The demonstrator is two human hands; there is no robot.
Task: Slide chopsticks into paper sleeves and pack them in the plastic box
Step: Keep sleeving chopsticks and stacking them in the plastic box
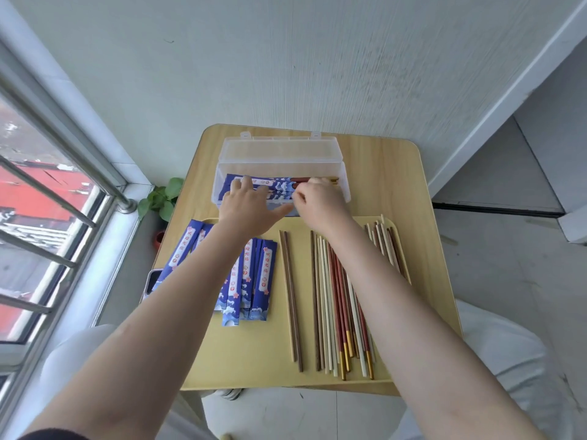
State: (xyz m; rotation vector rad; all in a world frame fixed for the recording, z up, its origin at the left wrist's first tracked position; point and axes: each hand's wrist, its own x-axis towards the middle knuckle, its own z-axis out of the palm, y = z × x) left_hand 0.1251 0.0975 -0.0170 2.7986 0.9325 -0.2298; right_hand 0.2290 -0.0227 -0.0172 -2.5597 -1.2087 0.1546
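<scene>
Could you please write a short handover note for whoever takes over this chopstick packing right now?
Left hand: fingers spread flat on the sleeved chopsticks in the plastic box.
Right hand: fingers curled at the chopstick ends in the box; exact grip unclear.
Box sits open at the table's far side.
Done: a few sleeved pairs are packed.
Left: empty paper sleeves on the tray's left, loose chopsticks on its right, all to be sleeved and packed.
</scene>
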